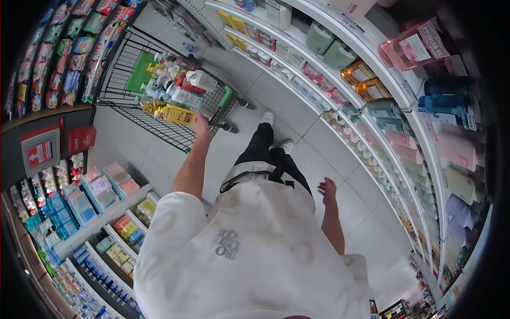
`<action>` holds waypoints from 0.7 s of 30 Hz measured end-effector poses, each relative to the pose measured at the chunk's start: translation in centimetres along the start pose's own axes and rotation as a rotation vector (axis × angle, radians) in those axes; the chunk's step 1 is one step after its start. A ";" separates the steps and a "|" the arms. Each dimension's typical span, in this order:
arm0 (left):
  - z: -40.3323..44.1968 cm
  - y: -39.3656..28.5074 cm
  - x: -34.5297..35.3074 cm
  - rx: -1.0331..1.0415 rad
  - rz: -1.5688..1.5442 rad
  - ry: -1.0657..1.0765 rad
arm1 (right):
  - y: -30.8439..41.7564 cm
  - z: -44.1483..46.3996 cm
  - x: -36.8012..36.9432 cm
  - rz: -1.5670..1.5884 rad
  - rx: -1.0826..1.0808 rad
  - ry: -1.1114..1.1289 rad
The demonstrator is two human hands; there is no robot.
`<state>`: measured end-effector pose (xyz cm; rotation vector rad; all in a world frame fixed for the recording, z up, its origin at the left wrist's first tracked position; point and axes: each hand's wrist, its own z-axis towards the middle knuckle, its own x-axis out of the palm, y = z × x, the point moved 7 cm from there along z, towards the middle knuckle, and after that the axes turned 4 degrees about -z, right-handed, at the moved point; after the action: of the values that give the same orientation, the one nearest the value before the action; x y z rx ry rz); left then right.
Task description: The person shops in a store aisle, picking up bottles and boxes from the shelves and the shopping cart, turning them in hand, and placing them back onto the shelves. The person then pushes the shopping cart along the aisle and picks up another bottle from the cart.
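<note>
My left hand (200, 125) reaches to the end of a black wire shopping cart (170, 133), its fingers closed at the cart's rim. Fine detail of those fingers is too small to see. Close beside them lie a yellow package (178, 114) and a white bottle with a label (186, 98). Many more bottles in yellow, white and red are heaped in the basket, near a green panel (140, 73). On the other side of my body, my right hand (327, 189) hangs over the floor with fingers apart, holding nothing.
Curved white shelves (366, 114) of bottles run along the right, with amber bottles (365, 80) and pink packages (419, 45). Snack racks (64, 58) stand at upper left, and more shelves (114, 228) at lower left. Grey floor tiles (313, 154) lie between.
</note>
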<state>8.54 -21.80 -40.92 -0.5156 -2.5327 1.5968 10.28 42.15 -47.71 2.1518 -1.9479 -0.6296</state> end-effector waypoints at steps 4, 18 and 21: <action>-1.1 -0.6 -1.7 0.037 0.165 -0.055 | -7.7 -1.2 -0.5 -0.061 0.198 0.025; -0.4 1.5 1.4 0.148 1.322 0.479 | 1.0 -6.0 0.1 -0.013 -0.002 -0.150; -1.2 0.6 1.6 0.213 1.248 0.464 | 3.3 -6.6 2.3 -0.054 -0.022 -0.160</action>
<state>7.52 -19.98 -41.11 -2.3676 -1.6074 1.5943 10.20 38.42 -40.90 2.2091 -1.9549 -0.8530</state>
